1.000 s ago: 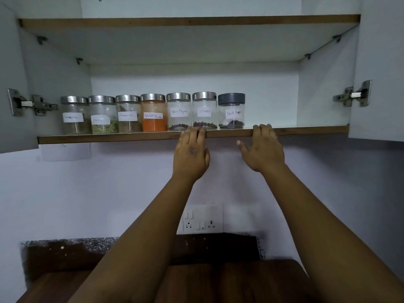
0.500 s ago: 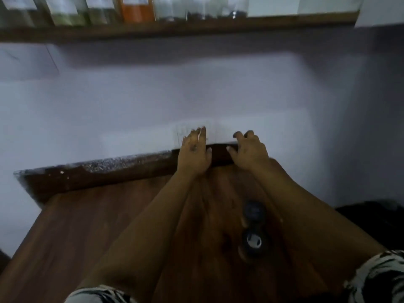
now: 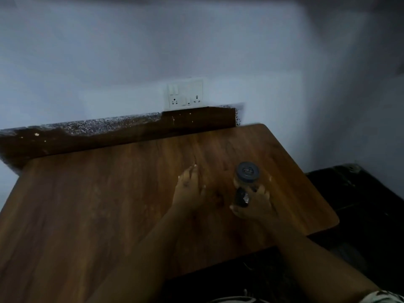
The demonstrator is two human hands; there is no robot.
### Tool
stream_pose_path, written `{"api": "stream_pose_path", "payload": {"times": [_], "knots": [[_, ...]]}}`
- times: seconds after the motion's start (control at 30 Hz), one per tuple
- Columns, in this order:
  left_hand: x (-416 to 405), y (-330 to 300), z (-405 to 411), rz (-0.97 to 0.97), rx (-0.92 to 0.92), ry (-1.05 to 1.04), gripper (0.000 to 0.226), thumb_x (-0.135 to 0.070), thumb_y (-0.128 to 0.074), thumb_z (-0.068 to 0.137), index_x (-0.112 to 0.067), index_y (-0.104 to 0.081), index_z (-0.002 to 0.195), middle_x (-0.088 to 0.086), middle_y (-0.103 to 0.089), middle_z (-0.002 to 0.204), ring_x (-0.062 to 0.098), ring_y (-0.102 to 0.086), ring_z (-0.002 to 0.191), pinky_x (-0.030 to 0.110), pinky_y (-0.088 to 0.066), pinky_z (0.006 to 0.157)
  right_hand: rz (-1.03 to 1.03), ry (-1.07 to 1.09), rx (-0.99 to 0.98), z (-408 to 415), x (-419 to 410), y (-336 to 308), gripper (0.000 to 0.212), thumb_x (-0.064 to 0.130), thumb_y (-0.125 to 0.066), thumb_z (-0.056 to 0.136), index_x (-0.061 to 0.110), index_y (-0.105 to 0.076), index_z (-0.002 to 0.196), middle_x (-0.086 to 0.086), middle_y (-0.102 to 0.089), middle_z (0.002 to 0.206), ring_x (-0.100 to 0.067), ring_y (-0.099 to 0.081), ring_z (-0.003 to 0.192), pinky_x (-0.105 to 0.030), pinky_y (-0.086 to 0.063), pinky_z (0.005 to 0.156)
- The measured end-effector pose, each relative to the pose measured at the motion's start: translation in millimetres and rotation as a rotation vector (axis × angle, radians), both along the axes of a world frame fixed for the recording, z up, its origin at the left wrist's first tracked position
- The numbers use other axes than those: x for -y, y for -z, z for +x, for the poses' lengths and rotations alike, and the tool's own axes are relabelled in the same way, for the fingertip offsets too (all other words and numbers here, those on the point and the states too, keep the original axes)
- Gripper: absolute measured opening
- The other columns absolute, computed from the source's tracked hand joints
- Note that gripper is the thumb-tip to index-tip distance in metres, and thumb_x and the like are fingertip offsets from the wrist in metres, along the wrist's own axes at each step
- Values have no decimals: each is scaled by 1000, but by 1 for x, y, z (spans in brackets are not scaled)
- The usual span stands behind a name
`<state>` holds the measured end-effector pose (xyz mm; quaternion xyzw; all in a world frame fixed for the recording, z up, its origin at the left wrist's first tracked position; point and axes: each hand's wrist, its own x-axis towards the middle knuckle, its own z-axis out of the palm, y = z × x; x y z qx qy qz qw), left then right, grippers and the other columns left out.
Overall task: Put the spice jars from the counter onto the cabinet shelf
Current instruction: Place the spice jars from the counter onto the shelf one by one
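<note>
Two spice jars, upright and close together, toward the right edge of the counter (image 3: 105, 200), about halfway back. Far jar (image 3: 247, 173): round dark lid, clear glassy body, brownish contents. Near jar (image 3: 241, 197): dark lid too, mostly hidden, just in front of the first.

Right grip (image 3: 254, 206) wrapped about the near jar, fingertips reaching the foot of the far one. Too blurred to tell whether clamped or merely closing. Left grip (image 3: 189, 189) low over the bare wood left of the jars, fingers straight and apart, holding nothing.

Likely trouble:
- Smooth, hard, round sides, so probably slippery under a loose hold and prone to sliding out on the lift to the shelf.
- Jars this close, so a nudge of the far one while taking the near one, then a tip and a roll toward the rounded right edge and the dark floor below.
- Dim light and quick head motion, so a misjudged reach.

Counter of smooth wood-grain laminate with a speckled stone strip along the back edge.
</note>
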<state>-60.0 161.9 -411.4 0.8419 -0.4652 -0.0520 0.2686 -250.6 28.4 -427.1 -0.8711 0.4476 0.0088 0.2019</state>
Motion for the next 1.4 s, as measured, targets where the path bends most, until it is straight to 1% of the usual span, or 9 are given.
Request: {"api": "stream_pose_path", "payload": {"times": [0.17, 0.4, 0.6, 0.87, 0.93, 1.0, 1.07, 1.27, 1.4], "knots": [[-21, 11, -1, 23, -202, -53, 88, -33, -62, 90, -12, -5, 155, 19, -14, 155, 37, -24, 142, 45, -30, 116, 10, 22, 71, -1, -3, 10, 82, 45, -70, 82, 26, -29, 150, -17, -30, 140, -35, -41, 124, -36, -38, 99], [-34, 4, -11, 42, -580, 96, 136, -55, -85, 59, -27, 9, 154, 2, -4, 159, 24, -14, 145, 41, -27, 115, 220, -6, 374, 44, -10, -49, 72, 58, -77, 69, 28, -52, 129, -4, -53, 129, -24, -55, 113, -39, -50, 95], [-40, -37, -3, -390, -675, 117, 78, -40, -86, 55, -31, -43, 119, -8, -58, 117, 8, -62, 105, 21, -55, 79, 636, 91, 700, 88, -26, -119, 43, 57, -80, 64, 33, -60, 93, 8, -59, 105, -15, -62, 97, -39, -56, 87], [-37, -75, 9, -535, 126, -158, 91, -61, -79, 53, -18, -40, 123, 1, -41, 114, 11, -41, 104, 23, -42, 79, 712, 56, 959, 125, -43, -155, 64, 31, -88, 64, 22, -52, 116, 1, -57, 110, -21, -64, 98, -36, -59, 83], [-36, -86, 15, -526, -195, -139, 97, -66, -81, 47, -23, -39, 123, 0, -42, 121, 13, -45, 111, 28, -48, 88, 672, 69, 1000, 129, -42, -161, 71, 29, -90, 62, 23, -50, 120, -1, -56, 112, -21, -64, 98, -36, -60, 81], [-39, -102, 21, -572, -938, -27, 93, -54, -84, 55, -23, -38, 129, 8, -50, 130, 24, -57, 115, 41, -54, 94, 650, 48, 987, 132, -40, -165, 73, 26, -90, 62, 24, -49, 123, -1, -52, 114, -21, -63, 99, -37, -59, 82], [-42, -108, 31, -576, -1375, 42, 79, -38, -80, 69, -19, -41, 135, 15, -56, 131, 30, -60, 115, 44, -55, 88, 770, 27, 1000, 134, -39, -168, 71, 23, -88, 65, 24, -49, 124, -5, -50, 119, -26, -63, 102, -39, -59, 82], [-35, -109, 21, -649, -956, -17, 67, -25, -86, 70, -20, -49, 126, 5, -64, 120, 19, -65, 108, 24, -54, 78, 828, 109, 1053, 144, -43, -173, 64, 29, -83, 72, 19, -47, 123, -11, -58, 121, -27, -68, 97, -38, -60, 76], [-39, -121, 30, -602, -1198, 101, 67, -38, -74, 73, -27, -45, 133, 9, -56, 130, 23, -60, 115, 36, -53, 89, 1026, 51, 1150, 138, -33, -181, 61, 27, -77, 79, 9, -48, 129, -19, -63, 118, -29, -67, 98, -38, -58, 73]]}}
